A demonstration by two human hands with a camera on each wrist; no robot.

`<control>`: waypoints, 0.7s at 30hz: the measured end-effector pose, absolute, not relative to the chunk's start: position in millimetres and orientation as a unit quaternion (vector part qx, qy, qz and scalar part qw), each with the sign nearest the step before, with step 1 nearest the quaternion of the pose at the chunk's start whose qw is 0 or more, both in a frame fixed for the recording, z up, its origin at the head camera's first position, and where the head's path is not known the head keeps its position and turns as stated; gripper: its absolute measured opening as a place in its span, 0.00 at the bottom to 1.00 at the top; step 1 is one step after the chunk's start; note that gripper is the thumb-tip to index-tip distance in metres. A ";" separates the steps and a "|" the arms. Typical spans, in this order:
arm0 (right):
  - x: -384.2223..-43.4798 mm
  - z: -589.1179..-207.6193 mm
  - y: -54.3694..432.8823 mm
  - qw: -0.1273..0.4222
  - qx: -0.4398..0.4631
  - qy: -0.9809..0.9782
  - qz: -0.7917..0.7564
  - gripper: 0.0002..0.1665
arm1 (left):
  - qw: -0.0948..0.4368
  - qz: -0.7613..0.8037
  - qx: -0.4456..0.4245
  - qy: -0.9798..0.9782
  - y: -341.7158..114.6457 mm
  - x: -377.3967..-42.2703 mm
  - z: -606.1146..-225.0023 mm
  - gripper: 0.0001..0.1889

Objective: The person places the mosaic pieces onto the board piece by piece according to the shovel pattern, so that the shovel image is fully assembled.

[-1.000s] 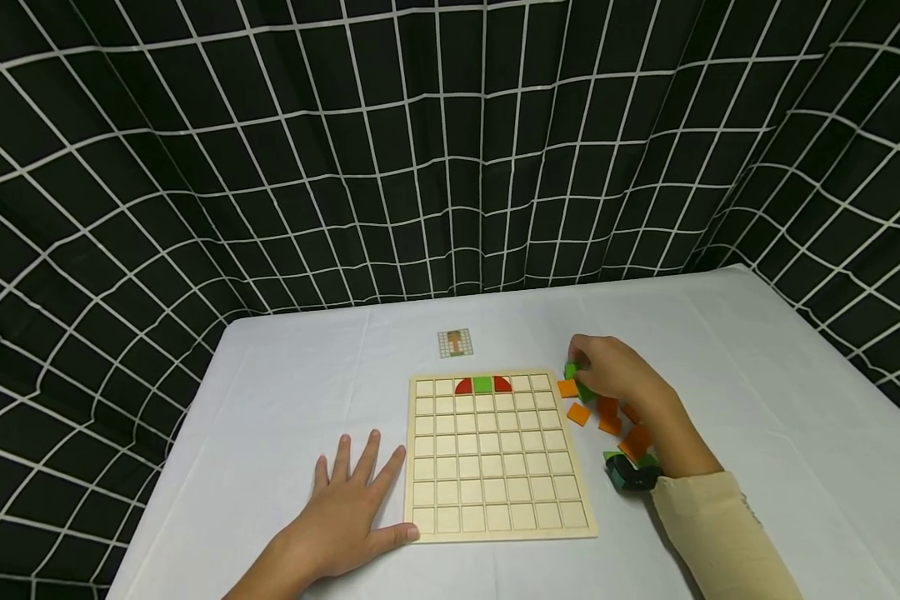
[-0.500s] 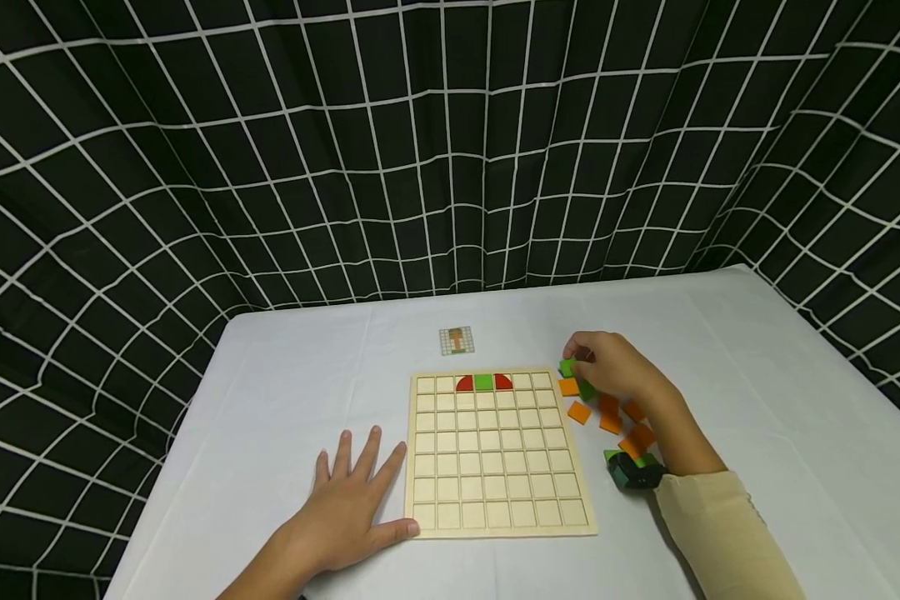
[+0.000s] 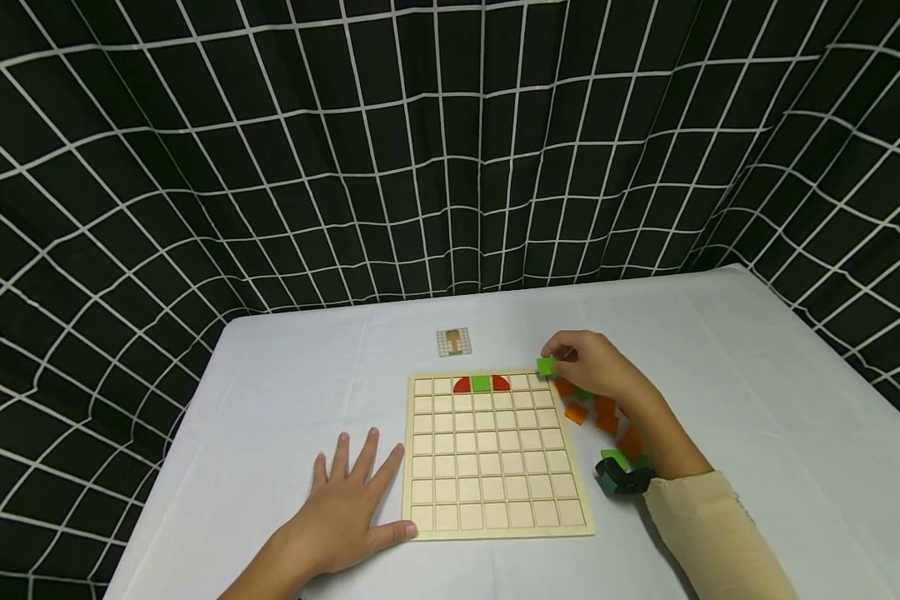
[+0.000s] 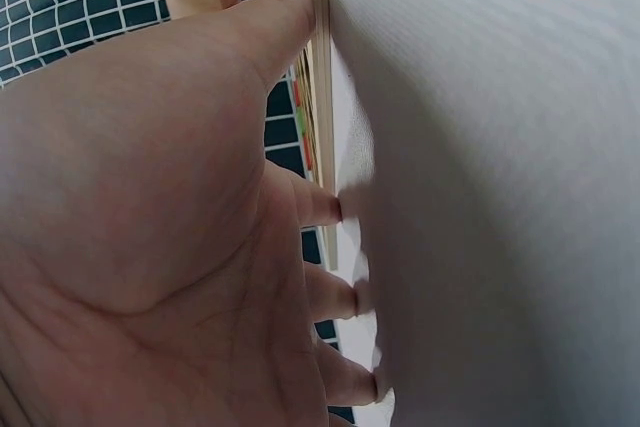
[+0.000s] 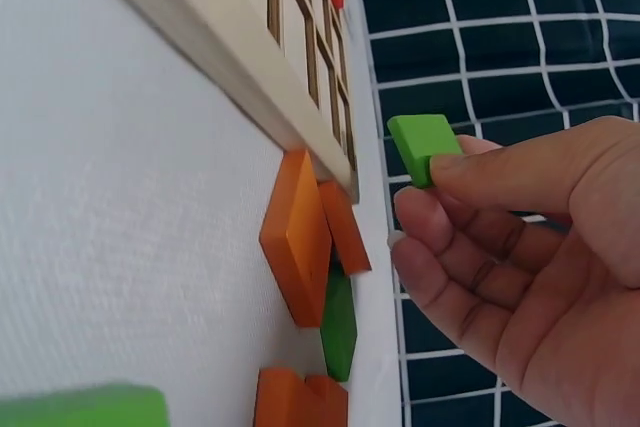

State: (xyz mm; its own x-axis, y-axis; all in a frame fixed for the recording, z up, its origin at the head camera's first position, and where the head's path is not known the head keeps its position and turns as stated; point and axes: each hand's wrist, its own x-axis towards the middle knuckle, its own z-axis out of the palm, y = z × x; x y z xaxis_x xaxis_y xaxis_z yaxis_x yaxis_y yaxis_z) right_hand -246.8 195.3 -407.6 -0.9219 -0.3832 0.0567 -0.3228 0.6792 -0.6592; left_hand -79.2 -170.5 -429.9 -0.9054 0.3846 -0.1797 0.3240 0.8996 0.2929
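Note:
My right hand point(image 3: 594, 363) pinches a small green square tile point(image 5: 424, 143) between thumb and fingers, lifted off the table near the far right corner of a wooden grid board point(image 3: 495, 467). Two red quarter-round tiles point(image 3: 462, 385) flank a green square tile point(image 3: 481, 383) in the board's far row. My left hand point(image 3: 341, 517) lies palm down with fingers spread on the table, left of the board. Its thumb point(image 4: 280, 12) touches the board's near left corner. Several orange tiles point(image 5: 297, 237) lie on the table below my right hand, beside the board.
A small patterned card point(image 3: 453, 342) lies beyond the board. More green tiles point(image 3: 613, 458) rest near my right wrist, where a dark strap device point(image 3: 621, 477) sits. White cloth point(image 3: 300, 367) covers the table; black grid curtains point(image 3: 390, 150) hang around it.
My right hand has picked the green tile up from the pile and carried it left toward the board's far right corner. My left hand has stayed in place.

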 end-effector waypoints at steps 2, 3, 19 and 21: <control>-246.5 -407.6 192.9 0.046 -0.191 0.914 -0.354 0.09 | 0.116 0.130 0.182 0.968 -170.4 -79.2 -430.1 0.53; -246.0 -407.4 191.9 0.048 -0.190 0.914 -0.356 0.09 | 0.116 0.130 0.182 0.968 -170.3 -79.2 -430.3 0.53; -238.9 -408.1 176.4 0.095 -0.202 0.895 -0.387 0.09 | 0.110 0.130 0.181 0.969 -170.2 -79.6 -432.2 0.53; -237.9 -408.6 173.1 0.094 -0.212 0.892 -0.388 0.09 | 0.112 0.131 0.180 0.969 -170.0 -79.9 -432.0 0.53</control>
State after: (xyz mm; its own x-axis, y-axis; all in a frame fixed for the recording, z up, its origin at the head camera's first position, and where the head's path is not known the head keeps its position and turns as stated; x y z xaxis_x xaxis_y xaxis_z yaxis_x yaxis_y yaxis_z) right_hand -237.9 173.1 -408.6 -0.8928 -0.4503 -0.0028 -0.3048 0.6088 -0.7324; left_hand -79.9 -170.0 -432.0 -0.9102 0.3777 -0.1699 0.3191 0.9011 0.2935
